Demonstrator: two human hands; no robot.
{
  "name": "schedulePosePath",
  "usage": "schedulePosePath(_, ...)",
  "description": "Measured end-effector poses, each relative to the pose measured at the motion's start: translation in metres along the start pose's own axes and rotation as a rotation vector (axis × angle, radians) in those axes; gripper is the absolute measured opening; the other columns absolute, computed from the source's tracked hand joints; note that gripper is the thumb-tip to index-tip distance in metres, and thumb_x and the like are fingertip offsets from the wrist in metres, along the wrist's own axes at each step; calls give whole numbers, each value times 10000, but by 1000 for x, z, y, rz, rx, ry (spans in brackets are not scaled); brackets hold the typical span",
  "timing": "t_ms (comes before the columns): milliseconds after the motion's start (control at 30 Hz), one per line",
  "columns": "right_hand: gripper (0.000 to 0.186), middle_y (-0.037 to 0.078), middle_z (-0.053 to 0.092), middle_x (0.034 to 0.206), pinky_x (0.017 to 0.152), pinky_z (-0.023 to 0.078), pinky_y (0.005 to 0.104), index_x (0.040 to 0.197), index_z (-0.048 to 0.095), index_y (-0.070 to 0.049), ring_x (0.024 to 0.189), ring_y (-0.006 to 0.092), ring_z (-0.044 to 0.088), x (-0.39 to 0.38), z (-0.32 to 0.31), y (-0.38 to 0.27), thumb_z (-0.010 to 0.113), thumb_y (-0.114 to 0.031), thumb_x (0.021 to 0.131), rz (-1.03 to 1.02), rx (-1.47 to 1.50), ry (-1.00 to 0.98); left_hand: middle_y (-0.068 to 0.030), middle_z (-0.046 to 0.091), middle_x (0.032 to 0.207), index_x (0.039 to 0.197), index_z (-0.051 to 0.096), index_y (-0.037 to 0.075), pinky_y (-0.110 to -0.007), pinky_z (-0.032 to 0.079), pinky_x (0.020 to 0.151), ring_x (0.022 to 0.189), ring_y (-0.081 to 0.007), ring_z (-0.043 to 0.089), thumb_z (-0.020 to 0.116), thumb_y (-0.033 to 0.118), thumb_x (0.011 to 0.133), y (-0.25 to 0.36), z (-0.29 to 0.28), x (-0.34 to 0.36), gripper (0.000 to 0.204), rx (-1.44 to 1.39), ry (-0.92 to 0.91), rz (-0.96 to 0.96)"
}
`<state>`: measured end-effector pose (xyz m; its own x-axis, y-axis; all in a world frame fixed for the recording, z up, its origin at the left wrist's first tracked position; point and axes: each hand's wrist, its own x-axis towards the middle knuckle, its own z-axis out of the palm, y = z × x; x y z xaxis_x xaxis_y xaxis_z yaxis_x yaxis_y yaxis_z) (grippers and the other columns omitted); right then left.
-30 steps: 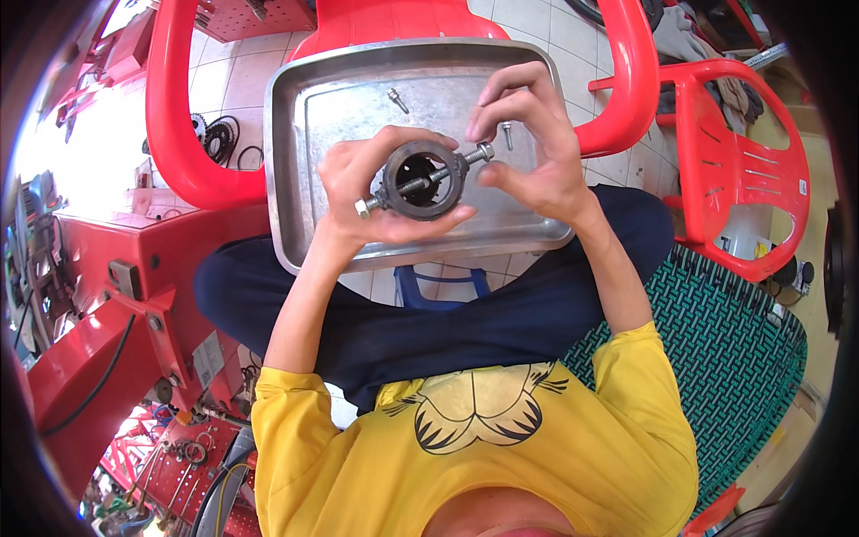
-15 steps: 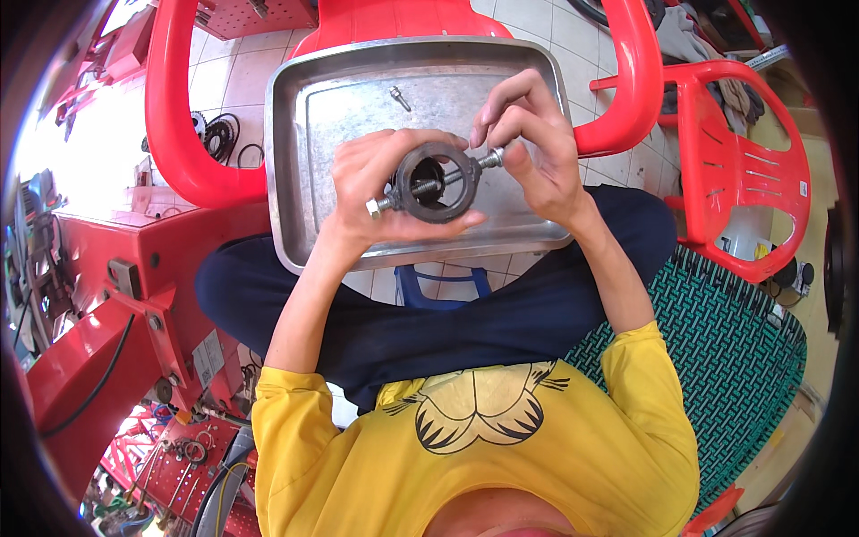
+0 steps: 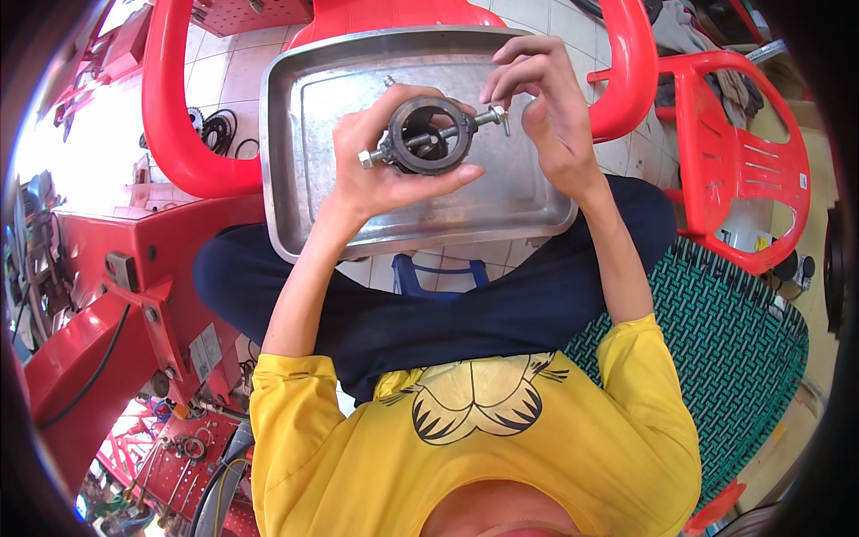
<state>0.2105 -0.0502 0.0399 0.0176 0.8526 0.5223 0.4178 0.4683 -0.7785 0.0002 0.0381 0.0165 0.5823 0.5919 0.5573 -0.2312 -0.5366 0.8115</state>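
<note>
I have the left hand (image 3: 374, 190) wrapped around the dark metal collar (image 3: 431, 167) from its left side, fingers curled over the far rim and thumb along the near one, a firm hold as I read it. The collar sits in the crook between them, over the steel tray (image 3: 510, 192), its round mouth facing up at me. This outside hold probably serves to leave the bore and both bolts uncovered: the left bolt (image 3: 365, 159) shows its head against the palm, while the right bolt (image 3: 494, 115) points toward the right hand (image 3: 561, 134). That hand grips nothing I can make out; its bent fingers stand apart from the thumb, just beside the bolt head, and I cannot tell whether a fingertip touches it. Keeping the work above the tray, between the arms of the red chair (image 3: 165, 107), likely lets the rim catch anything dropped; a small screw (image 3: 388, 80) lies beyond the left hand.
</note>
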Motion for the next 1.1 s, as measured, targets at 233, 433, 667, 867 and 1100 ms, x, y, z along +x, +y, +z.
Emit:
schedulePosePath(233,184,56,588,1160,738,523,296,1003,713,-76,938,149,626,2,10,-16,803,-205,907,22,4,41,-43,752,802,1003,705,38,-248,574,713,739,-107,720,941,244,704,-1,-9,2,433,-54,-54,-165)
schedulePosePath(433,203,59,588,1136,697,516,281,998,717,-71,877,156,626,0,8,-13,838,-169,868,-68,-29,-11,-12,743,768,904,714,69,-240,567,676,689,-89,700,958,284,691,1,-5,2,389,19,-74,-202)
schedulePosePath(667,212,59,588,1134,693,530,286,946,710,-60,867,157,626,-1,12,-17,857,-175,845,13,-58,110,-15,741,763,931,690,63,-250,574,666,688,-97,712,1032,345,579,-4,-3,3,566,84,-57,-128)
schedulePosePath(867,145,78,568,1118,699,527,288,922,701,-53,841,157,631,-1,10,-7,820,-119,871,6,-55,109,-20,746,771,941,692,59,-256,577,675,699,-105,721,1047,370,532,-6,4,1,625,33,-5,-114)
schedulePosePath(1100,193,92,567,1115,727,501,283,848,671,-24,823,155,621,-1,12,-10,747,-168,952,14,-97,93,-14,744,761,937,686,64,-262,576,674,686,-107,719,1037,396,549,-10,3,-3,619,41,47,-128)
